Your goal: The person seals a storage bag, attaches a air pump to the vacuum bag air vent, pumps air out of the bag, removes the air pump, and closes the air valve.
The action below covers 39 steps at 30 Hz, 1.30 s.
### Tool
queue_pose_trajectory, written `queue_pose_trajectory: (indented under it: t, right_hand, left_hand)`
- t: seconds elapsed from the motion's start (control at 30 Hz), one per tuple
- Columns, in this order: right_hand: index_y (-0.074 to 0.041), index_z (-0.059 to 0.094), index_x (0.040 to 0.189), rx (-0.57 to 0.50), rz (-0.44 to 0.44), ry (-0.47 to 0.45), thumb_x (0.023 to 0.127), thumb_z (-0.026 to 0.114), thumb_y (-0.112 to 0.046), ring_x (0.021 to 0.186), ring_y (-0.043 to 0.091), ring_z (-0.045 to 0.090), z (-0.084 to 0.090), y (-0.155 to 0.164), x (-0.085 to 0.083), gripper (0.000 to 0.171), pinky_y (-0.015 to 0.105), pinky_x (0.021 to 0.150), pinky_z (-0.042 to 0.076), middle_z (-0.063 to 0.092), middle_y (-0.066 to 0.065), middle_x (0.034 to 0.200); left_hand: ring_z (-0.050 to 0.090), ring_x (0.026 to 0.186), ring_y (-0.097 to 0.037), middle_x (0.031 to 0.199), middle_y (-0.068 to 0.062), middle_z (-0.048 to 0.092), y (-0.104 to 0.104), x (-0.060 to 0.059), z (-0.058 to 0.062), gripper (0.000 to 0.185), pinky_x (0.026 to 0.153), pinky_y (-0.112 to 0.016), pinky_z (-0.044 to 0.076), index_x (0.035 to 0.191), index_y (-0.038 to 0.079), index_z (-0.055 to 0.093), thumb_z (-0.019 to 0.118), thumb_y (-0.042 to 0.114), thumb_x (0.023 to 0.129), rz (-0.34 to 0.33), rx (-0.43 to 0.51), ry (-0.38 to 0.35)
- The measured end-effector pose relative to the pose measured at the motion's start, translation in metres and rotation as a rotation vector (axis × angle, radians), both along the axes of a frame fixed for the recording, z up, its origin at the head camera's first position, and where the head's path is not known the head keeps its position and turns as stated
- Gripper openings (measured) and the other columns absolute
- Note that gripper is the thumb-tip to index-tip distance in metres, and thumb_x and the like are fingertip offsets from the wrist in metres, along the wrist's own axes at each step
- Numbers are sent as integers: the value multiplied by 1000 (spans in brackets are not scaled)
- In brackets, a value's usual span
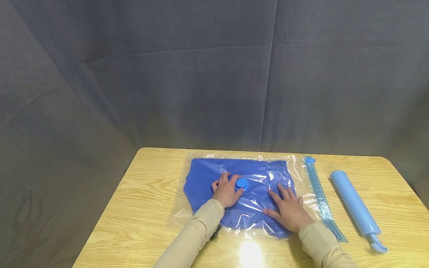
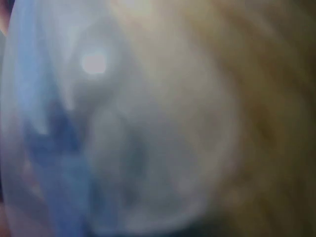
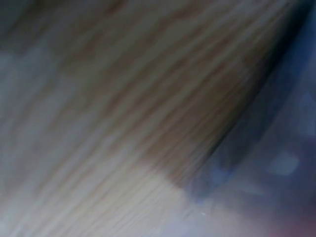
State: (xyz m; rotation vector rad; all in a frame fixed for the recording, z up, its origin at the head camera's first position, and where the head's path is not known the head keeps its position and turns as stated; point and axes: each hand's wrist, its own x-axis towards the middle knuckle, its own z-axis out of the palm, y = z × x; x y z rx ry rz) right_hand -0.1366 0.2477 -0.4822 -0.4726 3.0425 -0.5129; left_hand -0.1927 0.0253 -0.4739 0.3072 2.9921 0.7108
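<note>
We are observing a clear vacuum storage bag (image 1: 301,169) lying flat on the wooden table (image 1: 147,208), with a folded blue garment (image 1: 204,176) sealed inside it. The left hand (image 1: 225,190) is resting on the bag with its fingers curling around the round blue valve cap (image 1: 242,183), thumb and forefinger closing on its rim. The right hand (image 1: 289,210) is lying just right of the valve, palm down, fingers straight and slightly spread, pressing the film onto the garment. The bag's blue zip strip (image 1: 321,197) is running along its right edge, slider at the far end. Right of that strip, apart from the bag, a light blue hand pump (image 1: 355,206) is lying untouched. Both wrist views are too blurred to confirm finger contact. We are judging the step as working the valve cap while steadying the bag; the next move is calling for a firm pinch on the cap and a steady flat press.
</note>
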Motion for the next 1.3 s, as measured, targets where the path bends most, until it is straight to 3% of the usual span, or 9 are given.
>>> queue_pose_trajectory:
  t: [0.2, 0.37, 0.6, 0.7, 0.93, 1.3]
  right_hand:
    - [-7, 50, 140, 3, -1, -7, 89, 58, -56, 133, 60, 29, 1, -1, 1, 71, 81, 95, 27, 33, 31, 149]
    - [-8, 49, 141, 3, -6, -21, 89, 58, -56, 134, 60, 28, 0, -1, 0, 72, 80, 97, 25, 31, 31, 150]
    - [-7, 48, 141, -5, -8, -13, 89, 59, -55, 134, 61, 28, 0, 0, 0, 71, 81, 97, 24, 32, 31, 150]
    - [-7, 48, 141, -8, -9, -12, 89, 59, -54, 134, 61, 27, 0, 0, 0, 71, 81, 96, 24, 31, 31, 150]
    - [-7, 49, 140, -3, -9, 5, 89, 59, -55, 133, 60, 29, 0, -1, 1, 71, 81, 96, 25, 32, 31, 150]
    - [-8, 49, 140, -2, -13, -9, 88, 58, -57, 134, 60, 28, -1, 0, 1, 72, 81, 97, 25, 32, 31, 150]
  left_hand:
    - [46, 126, -31, 134, -16, 47, -1, 0, -5, 35, 97, -53, 31, 118, 14, 56, 64, 32, 90, 2, 40, 67]
    - [47, 124, -29, 129, -13, 50, 0, -1, -1, 34, 100, -54, 31, 113, 10, 55, 67, 30, 89, 32, 49, 21]
    - [49, 115, -27, 117, -11, 51, 1, -2, -1, 33, 98, -54, 32, 104, 9, 52, 69, 32, 87, 46, 47, 27]
    - [49, 116, -27, 118, -11, 51, 2, -2, -2, 36, 98, -54, 32, 108, 9, 52, 69, 32, 87, 53, 48, 23]
    - [45, 129, -29, 137, -14, 47, 1, -1, -1, 48, 101, -56, 30, 132, 18, 53, 67, 32, 89, 37, 42, 11]
    - [45, 129, -30, 137, -14, 47, 1, -1, 0, 38, 101, -55, 31, 121, 16, 57, 67, 32, 89, 28, 53, 10]
